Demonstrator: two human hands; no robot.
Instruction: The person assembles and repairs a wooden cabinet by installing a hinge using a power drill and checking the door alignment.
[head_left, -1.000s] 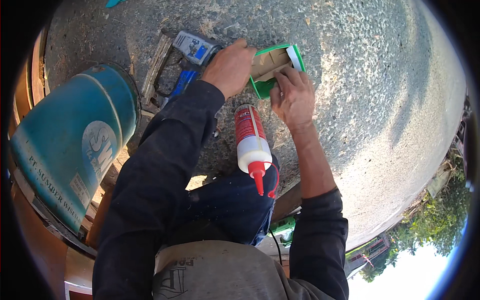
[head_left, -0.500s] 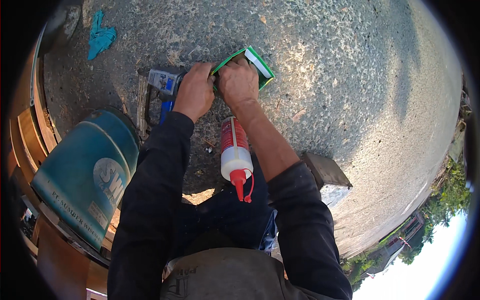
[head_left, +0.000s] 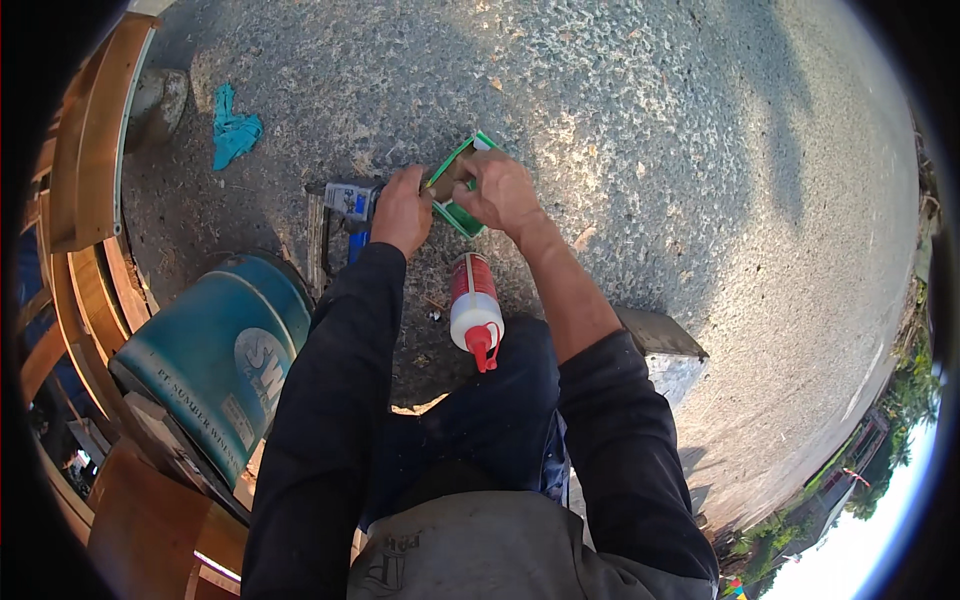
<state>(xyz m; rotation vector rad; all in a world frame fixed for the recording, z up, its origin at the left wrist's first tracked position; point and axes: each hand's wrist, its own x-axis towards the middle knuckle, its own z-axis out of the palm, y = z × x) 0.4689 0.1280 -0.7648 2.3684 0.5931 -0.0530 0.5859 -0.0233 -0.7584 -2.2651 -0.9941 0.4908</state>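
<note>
A small green carton (head_left: pixel 462 220) stands with its top open and its brown inside showing, on the rough grey surface. My left hand (head_left: pixel 402 214) grips its left edge, thumb at the rim. My right hand (head_left: pixel 506 192) is at the carton's right side, its curled fingers pinched over the opening; whatever they hold is hidden. Close beside my left hand lies a grey and blue hand tool (head_left: pixel 350 202), partly covered by that hand. Nearer to me is a white glue bottle (head_left: pixel 473 303) with a red label and red nozzle, touched by neither hand.
At left a teal metal drum (head_left: pixel 205 350) stands beside wooden boards (head_left: pixel 95 150). A turquoise cloth (head_left: pixel 236 132) lies at the far left. A grey block (head_left: pixel 655 332) sits right of my right forearm. Greenery (head_left: pixel 890 470) shows at the right rim.
My right hand has drawn back from deep inside the carton to its right side, showing more of the inside. The left hand keeps its hold. The whole view has shifted slightly.
</note>
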